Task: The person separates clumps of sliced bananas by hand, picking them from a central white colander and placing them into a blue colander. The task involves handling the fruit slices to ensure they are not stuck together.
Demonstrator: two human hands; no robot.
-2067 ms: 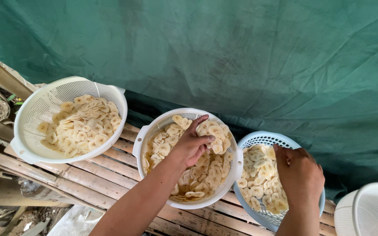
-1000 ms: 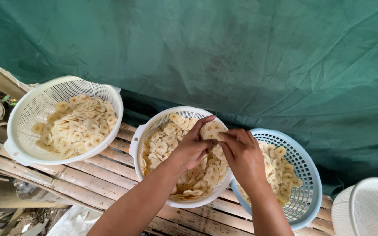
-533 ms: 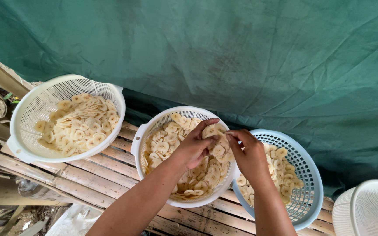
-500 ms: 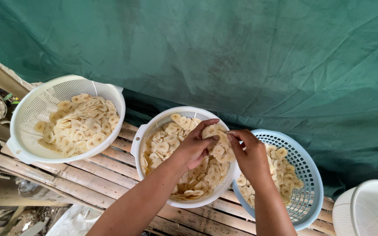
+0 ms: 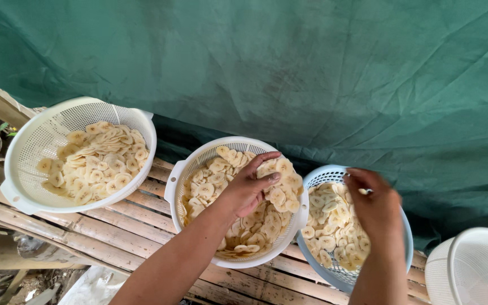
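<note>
Both bare forearms are extended forward from the lower edge of the view, the left one angled up and to the right, the right one raised almost straight up; the wrists are kept well apart. The left hand [image 5: 249,189] is held palm down with the fingers [image 5: 266,169] loosely curled and the thumb spread to the side; the right hand [image 5: 375,206] is seen from its back, its fingertips [image 5: 360,182] pinched together and bent downward.

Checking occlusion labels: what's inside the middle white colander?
The middle colander holds pale round banana slices. The left hand rests on the pile, covering the slices beneath it. The colander's bottom is hidden by the slices.
</note>
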